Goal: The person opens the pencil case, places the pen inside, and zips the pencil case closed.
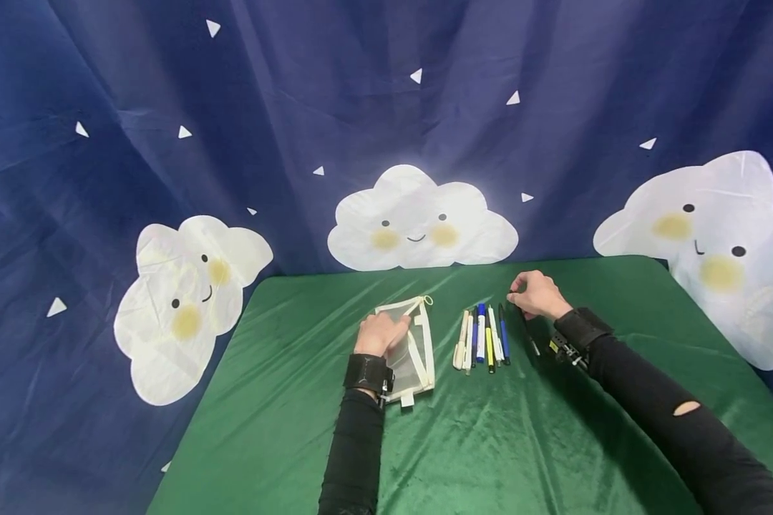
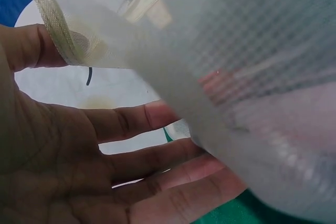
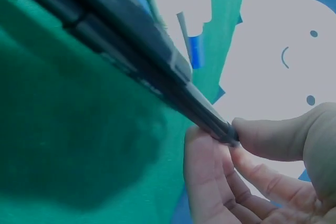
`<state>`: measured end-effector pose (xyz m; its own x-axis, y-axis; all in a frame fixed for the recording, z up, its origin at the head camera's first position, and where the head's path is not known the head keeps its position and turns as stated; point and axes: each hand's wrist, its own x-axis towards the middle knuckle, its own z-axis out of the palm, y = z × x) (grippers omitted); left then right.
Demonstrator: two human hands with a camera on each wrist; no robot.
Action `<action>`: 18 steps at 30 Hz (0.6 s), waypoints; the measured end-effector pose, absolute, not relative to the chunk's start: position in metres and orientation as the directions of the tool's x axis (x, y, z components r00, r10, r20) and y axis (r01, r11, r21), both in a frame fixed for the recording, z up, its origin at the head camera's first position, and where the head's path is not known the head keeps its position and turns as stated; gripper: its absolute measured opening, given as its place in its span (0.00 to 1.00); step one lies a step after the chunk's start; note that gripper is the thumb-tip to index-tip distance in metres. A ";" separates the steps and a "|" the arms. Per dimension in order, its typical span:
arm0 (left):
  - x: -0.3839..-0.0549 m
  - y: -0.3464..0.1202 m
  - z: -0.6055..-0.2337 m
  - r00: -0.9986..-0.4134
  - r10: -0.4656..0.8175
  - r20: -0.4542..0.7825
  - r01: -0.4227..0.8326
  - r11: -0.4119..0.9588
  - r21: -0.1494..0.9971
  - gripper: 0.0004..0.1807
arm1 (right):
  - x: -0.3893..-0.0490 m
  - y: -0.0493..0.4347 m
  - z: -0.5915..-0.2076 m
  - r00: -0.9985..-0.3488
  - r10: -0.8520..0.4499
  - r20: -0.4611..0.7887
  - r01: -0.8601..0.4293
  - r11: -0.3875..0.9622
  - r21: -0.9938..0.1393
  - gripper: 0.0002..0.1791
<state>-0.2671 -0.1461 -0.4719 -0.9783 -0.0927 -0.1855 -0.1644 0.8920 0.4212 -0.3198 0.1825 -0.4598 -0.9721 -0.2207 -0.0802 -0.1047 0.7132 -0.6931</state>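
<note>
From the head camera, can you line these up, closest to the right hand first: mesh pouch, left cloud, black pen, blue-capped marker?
1. Black pen: pinched in the right hand.
2. Blue-capped marker: a little left of that hand.
3. Mesh pouch: farther left, past the marker.
4. Left cloud: on the curtain, farthest left.

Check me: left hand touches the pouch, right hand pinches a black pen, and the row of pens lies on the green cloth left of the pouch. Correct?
Not quite: the row of pens lies on the green cloth, but right of the pouch, as the head view shows. The rest stands: the left hand touches the pouch and the right hand pinches a black pen.
</note>
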 end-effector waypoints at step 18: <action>-0.273 -0.143 -0.473 -0.981 -0.075 -0.178 -0.138 0.917 0.375 0.39 | -0.320 0.170 -0.436 -0.979 -0.203 0.021 -0.156 0.678 -0.718 0.16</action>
